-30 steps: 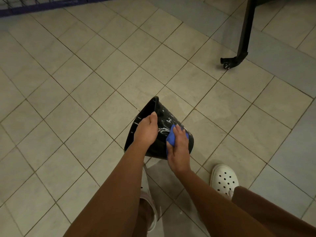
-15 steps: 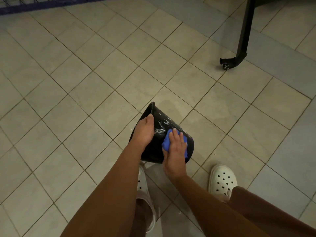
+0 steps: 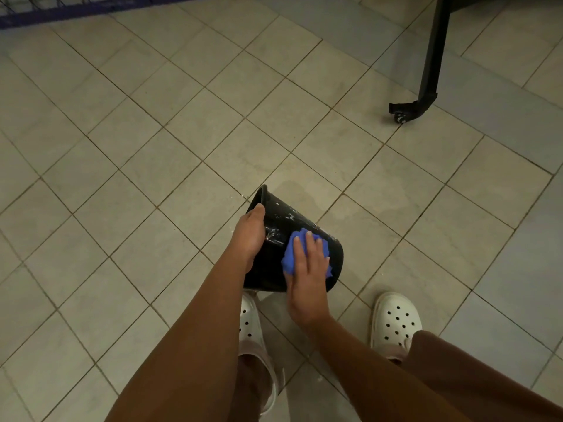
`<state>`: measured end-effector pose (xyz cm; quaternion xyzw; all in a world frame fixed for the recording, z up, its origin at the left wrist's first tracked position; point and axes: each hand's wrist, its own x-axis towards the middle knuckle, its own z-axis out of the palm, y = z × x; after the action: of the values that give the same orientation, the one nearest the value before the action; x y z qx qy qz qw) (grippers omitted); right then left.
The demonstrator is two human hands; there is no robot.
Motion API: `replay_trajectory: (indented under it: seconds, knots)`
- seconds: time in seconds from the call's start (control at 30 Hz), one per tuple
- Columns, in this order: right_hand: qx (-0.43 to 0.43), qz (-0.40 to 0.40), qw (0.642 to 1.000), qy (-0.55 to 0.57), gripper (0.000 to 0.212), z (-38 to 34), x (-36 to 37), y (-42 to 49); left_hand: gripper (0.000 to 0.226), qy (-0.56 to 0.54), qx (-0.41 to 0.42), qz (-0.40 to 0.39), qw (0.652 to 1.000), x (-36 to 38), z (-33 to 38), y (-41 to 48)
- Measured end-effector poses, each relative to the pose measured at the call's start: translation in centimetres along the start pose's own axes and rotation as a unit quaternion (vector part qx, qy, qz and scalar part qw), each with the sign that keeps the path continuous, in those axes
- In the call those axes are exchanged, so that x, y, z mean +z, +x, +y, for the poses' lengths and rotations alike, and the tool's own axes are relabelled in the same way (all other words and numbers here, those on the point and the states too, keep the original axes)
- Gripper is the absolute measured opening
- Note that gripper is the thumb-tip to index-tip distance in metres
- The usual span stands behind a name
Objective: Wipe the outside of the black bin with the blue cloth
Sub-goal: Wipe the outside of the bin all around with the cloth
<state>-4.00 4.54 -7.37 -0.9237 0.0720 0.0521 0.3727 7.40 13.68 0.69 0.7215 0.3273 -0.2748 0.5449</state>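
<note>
Item: black bin (image 3: pixel 292 217), tipped on its side low over the tiled floor (image 3: pixel 182 147), just ahead of the person's feet; rim far-left, base near-right; white streaks on the upturned wall. With it: blue cloth (image 3: pixel 290 255), bunched on that wall near the base. Over it: right hand (image 3: pixel 307 269), fingers flat and pressing, grip apart. Holding: left hand (image 3: pixel 248 233), grip clamped below the rim, likely bracing the bin against the wiping push. Nearby: white clogs (image 3: pixel 396 321). Well apart: black wheeled leg (image 3: pixel 429 56), blue wire rack (image 3: pixel 76 9).
</note>
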Motion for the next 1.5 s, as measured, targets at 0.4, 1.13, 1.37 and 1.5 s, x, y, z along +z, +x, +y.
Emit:
replay_trajectory:
  seconds: [0.4,1.13,1.37,1.5]
  knots:
    - [-0.014,-0.046,0.995,0.083,0.055,-1.1,-2.1,6.3,0.047,-0.028,-0.05,-0.015,0.998,0.1,-0.6,0.4]
    - [0.05,-0.008,0.992,0.117,0.047,-1.4,-2.4,4.7,0.041,0.001,-0.046,-0.085,0.995,-0.8,-0.2,-0.9]
    - [-0.06,-0.011,0.998,-0.01,0.053,2.3,-1.6,0.4,0.066,0.001,-0.112,-0.05,0.992,-0.4,0.3,0.5]
    - [-0.088,-0.04,0.995,0.037,0.061,1.0,-1.3,-0.4,0.068,0.004,-0.133,-0.039,0.99,-0.5,0.0,0.8]
